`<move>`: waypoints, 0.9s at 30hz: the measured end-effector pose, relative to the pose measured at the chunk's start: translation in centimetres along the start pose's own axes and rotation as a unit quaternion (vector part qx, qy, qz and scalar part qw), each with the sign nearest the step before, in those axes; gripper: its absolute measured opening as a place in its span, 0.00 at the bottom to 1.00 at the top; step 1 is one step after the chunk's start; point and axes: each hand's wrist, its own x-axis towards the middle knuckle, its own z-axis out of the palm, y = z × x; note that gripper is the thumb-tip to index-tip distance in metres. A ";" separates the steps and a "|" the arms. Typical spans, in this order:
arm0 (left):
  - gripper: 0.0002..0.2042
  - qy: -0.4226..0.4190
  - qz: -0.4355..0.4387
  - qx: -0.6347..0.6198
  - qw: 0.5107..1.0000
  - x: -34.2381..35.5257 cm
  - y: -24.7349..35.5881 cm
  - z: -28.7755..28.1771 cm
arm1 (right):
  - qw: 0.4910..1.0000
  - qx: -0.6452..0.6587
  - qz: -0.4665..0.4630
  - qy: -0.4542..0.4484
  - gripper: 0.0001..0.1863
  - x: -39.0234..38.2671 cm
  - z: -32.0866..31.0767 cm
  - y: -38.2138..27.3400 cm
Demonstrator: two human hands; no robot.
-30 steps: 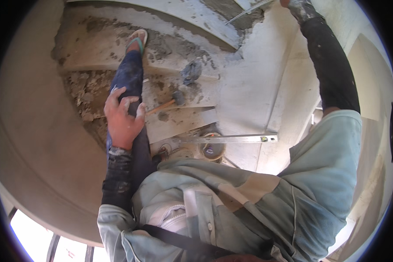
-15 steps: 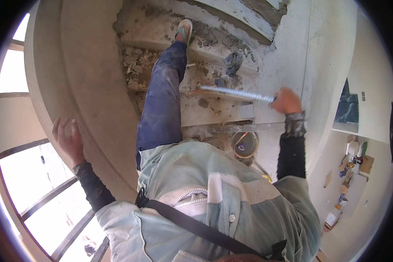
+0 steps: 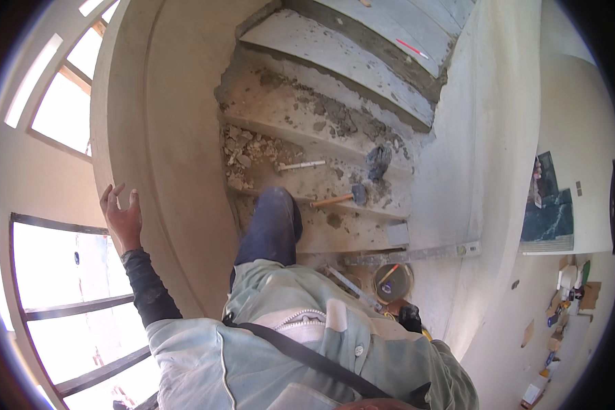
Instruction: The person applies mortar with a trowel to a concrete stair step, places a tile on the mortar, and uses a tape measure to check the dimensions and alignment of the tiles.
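Observation:
My left hand [image 3: 124, 217] is raised over the curved stair wall [image 3: 164, 232] at the left. Its fingers are apart and nothing is in them. My right hand [image 3: 398, 307] is low beside my jacket, partly hidden by sleeve and body. It is closed on the near end of a long, narrow pale bar [image 3: 348, 281], which points forward and left. A round bucket [image 3: 393, 295] with an orange-handled tool [image 3: 389, 274] in it stands just beyond that hand. Ahead, a hammer [image 3: 335, 201] with a wooden handle and dark head lies on a step.
A spirit level [image 3: 424, 255] lies crosswise in front of me. Higher steps hold a pale rod-like tool [image 3: 302, 165], rubble [image 3: 242, 147], a dark crumpled lump [image 3: 378, 162] and a red-and-white stick [image 3: 411, 48]. A plastered wall [image 3: 495, 123] bounds the stairs at the right.
My right hand has come down and back toward my body with the pale bar. My leg has drawn back from the upper step, uncovering the hammer. My left hand stays raised.

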 end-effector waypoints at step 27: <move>0.36 -0.037 -0.101 0.144 0.984 11.1 -7.2 7.2 | 0.974 -0.082 -0.181 0.106 0.16 -2.1 -41.0 -31.8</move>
